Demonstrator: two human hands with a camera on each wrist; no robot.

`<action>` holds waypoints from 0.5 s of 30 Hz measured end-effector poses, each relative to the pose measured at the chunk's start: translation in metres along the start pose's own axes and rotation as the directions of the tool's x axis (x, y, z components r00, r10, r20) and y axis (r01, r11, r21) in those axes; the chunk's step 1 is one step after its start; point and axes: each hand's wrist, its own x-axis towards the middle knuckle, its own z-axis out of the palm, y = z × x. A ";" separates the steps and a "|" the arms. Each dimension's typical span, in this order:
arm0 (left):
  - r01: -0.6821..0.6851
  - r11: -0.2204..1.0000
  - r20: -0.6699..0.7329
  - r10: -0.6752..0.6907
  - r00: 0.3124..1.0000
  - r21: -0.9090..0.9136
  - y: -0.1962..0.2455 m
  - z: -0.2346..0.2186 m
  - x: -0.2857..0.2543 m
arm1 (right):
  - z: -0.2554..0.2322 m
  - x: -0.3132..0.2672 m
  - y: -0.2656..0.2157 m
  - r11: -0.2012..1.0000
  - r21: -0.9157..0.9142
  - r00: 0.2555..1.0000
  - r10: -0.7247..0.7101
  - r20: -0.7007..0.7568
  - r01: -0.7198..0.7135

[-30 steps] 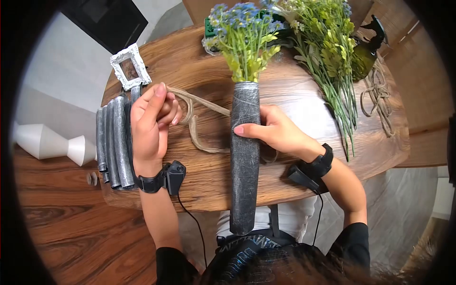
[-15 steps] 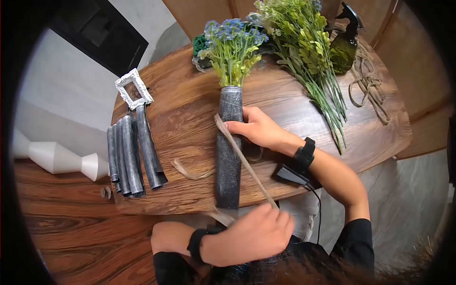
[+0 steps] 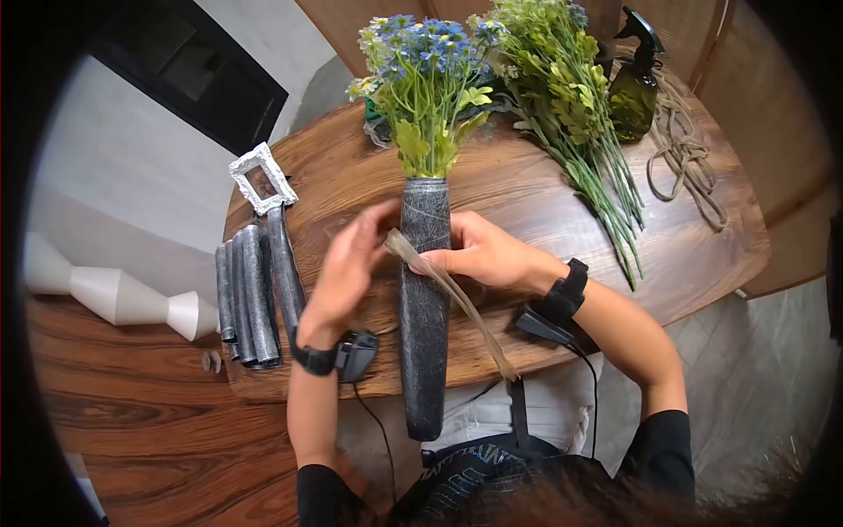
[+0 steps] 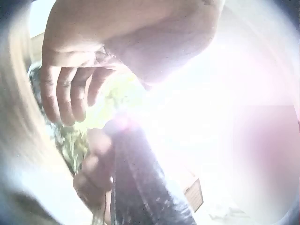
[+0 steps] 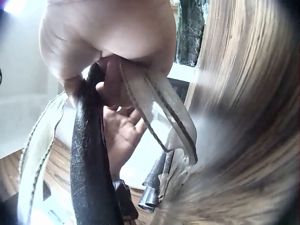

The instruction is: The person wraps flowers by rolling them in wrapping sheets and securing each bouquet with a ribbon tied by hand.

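A tapered dark grey sleeve (image 3: 423, 351) with silvery scratch marks stands in front of me, blue flowers (image 3: 430, 48) and green leaves rising from its top. My right hand (image 3: 496, 253) grips the sleeve's upper part, thumb across the front and fingers behind. Under that thumb a beige ribbon (image 3: 465, 307) crosses the sleeve and trails down to the right; its darker corded edges show in the right wrist view. At the sleeve's left side is my left hand (image 3: 344, 268), fingers extended toward its back. In the left wrist view, those fingers hang loosely with nothing between them.
Several similar grey sleeves (image 3: 255, 299) lie on the table's left, below a white ornate frame (image 3: 263, 178). Loose flower stems (image 3: 606, 193), a dark spray bottle (image 3: 632, 101) and a bundle of brown cord (image 3: 689, 167) are at the right.
My left hand drew the ribbon across the sleeve's front toward the lower right, then let it go and came back to the sleeve's left side. My right hand keeps its grip.
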 end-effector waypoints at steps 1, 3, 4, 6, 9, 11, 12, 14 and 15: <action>0.023 1.000 0.120 -0.021 0.993 -0.015 -0.016 -0.005 0.001 | 0.004 -0.002 -0.006 0.999 0.050 1.000 -0.008 0.012 0.007; 0.025 0.998 0.367 0.000 0.930 -0.063 -0.032 -0.009 0.003 | 0.004 0.001 0.001 1.000 0.003 1.000 -0.002 0.013 0.002; 0.035 0.995 0.380 0.005 0.925 -0.098 -0.033 -0.004 0.003 | 0.004 0.003 0.002 0.999 -0.054 1.000 0.007 0.017 -0.006; 0.173 0.963 0.360 -0.089 0.929 -0.208 -0.031 0.003 0.002 | 0.003 0.003 0.002 0.999 -0.049 0.999 0.006 0.036 -0.005; 0.192 0.914 0.363 -0.054 0.930 -0.356 -0.029 0.012 0.009 | 0.002 0.002 0.006 0.988 -0.157 1.000 -0.007 -0.003 0.007; 0.164 0.920 0.349 -0.032 0.936 -0.355 -0.031 0.016 0.011 | 0.003 0.000 0.009 0.804 -0.588 0.993 -0.115 -0.014 0.085; 0.121 0.930 0.336 0.003 0.942 -0.348 -0.031 0.016 0.012 | 0.005 -0.001 0.008 0.807 -0.585 0.994 -0.109 -0.016 0.079; 0.115 0.926 0.311 0.004 0.950 -0.360 -0.031 0.014 0.010 | 0.011 0.000 0.004 0.849 -0.528 0.991 -0.057 -0.125 -0.018; 0.105 0.923 0.285 0.006 0.958 -0.371 -0.031 0.012 0.008 | 0.010 0.002 0.008 0.849 -0.528 0.992 -0.049 -0.119 -0.022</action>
